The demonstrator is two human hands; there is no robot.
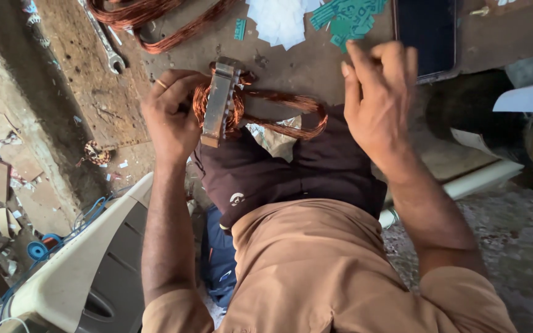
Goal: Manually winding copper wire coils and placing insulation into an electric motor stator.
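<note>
My left hand [171,114] grips a metal stator core [219,102] wrapped with copper wire, holding it on edge at the near rim of the workbench [303,68]. A loop of copper wire coil [291,114] trails from the core to the right, over a dark cloth [303,166] on my lap. My right hand [379,98] hovers just right of the coil, fingers bent and apart, holding nothing that I can see. A ring sits on a finger of my left hand.
A larger copper coil [155,18] and a spanner [107,46] lie at the back left of the bench. White paper pieces [279,21], green strips [353,17] and a dark phone [425,34] lie at the back right. Scraps litter the floor at left beside a plastic chair [75,265].
</note>
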